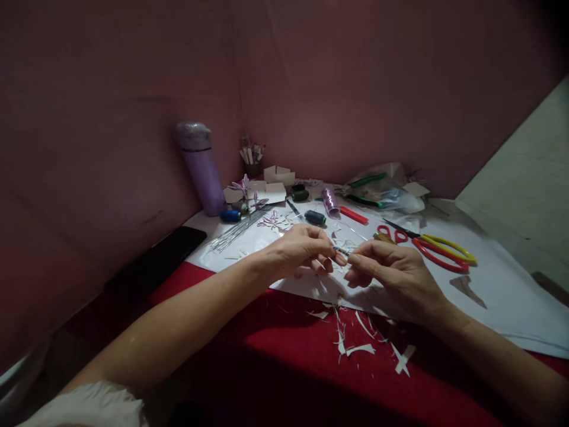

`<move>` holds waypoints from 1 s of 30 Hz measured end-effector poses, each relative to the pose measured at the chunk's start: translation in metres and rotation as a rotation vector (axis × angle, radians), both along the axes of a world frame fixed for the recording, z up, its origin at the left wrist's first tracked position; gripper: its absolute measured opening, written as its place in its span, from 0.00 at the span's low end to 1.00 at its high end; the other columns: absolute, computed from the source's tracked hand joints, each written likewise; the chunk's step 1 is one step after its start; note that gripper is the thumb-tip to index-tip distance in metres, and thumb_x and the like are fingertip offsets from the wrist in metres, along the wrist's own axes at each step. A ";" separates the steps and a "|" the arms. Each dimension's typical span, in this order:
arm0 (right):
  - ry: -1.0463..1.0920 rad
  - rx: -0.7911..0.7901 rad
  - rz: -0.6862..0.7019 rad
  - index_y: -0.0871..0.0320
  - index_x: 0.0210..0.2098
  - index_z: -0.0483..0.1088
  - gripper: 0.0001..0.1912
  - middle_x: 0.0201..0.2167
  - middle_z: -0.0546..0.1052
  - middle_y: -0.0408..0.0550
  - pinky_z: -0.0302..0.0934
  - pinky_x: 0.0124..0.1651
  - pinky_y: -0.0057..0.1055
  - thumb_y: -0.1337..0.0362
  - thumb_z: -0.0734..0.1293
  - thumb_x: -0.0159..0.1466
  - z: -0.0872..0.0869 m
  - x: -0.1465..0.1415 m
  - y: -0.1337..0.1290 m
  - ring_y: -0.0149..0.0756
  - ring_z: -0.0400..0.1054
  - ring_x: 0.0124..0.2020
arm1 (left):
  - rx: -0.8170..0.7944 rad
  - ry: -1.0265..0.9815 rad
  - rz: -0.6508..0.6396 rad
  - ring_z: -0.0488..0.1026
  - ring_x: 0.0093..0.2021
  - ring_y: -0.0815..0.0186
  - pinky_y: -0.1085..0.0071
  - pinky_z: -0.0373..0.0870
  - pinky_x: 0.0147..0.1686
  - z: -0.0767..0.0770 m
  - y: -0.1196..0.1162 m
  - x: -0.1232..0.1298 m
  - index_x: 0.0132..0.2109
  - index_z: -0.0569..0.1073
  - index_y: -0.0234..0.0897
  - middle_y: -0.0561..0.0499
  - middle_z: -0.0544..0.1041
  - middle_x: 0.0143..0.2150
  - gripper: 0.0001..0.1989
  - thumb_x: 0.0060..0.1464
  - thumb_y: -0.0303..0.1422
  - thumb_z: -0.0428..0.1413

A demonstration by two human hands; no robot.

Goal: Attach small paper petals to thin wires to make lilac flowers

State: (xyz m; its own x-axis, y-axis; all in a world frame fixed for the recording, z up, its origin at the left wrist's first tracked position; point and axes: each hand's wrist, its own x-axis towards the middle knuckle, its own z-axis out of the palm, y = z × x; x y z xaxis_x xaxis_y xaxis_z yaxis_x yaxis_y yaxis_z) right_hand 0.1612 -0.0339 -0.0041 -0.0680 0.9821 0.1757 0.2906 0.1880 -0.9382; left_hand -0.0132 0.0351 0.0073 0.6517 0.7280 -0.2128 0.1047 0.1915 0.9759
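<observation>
Near the middle of the view, my left hand [306, 246] pinches one end of a small thin piece [341, 251] with thumb and forefinger. Its other end lies between the thumb and fingers of my right hand [386, 267]. The piece looks dark and whitish, too small to make out. Both hands are above the front part of a white sheet [502, 296]. Behind them lie a dark blue thread spool [315, 217], a shiny pink spool [330, 202] and a red bar [354, 214]. Scissors with red and yellow handles [444, 252] rest beyond my right hand.
A purple bottle [203, 172] stands at the back left, near a bundle of wires [240, 228] and a blue spool [230, 216]. Green-handled pliers [367, 200] lie by a plastic bag [400, 193]. Paper scraps [361, 349] litter the red cloth [275, 344]. Pink walls rise behind.
</observation>
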 end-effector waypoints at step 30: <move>0.177 -0.090 0.049 0.58 0.24 0.69 0.10 0.17 0.75 0.43 0.62 0.22 0.25 0.59 0.68 0.57 -0.006 0.006 0.003 0.28 0.66 0.16 | 0.085 -0.073 -0.035 0.71 0.22 0.72 0.76 0.63 0.23 0.002 -0.003 -0.001 0.33 0.70 0.30 0.50 0.74 0.26 0.13 0.36 0.25 0.63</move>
State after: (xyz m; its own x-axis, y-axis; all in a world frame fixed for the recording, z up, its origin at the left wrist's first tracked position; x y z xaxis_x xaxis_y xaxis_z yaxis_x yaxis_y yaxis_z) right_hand 0.1667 -0.0309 -0.0101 -0.0916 0.9906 0.1012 0.1123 0.1112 -0.9874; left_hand -0.0147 0.0325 0.0096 0.6882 0.7183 -0.1020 0.0375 0.1052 0.9937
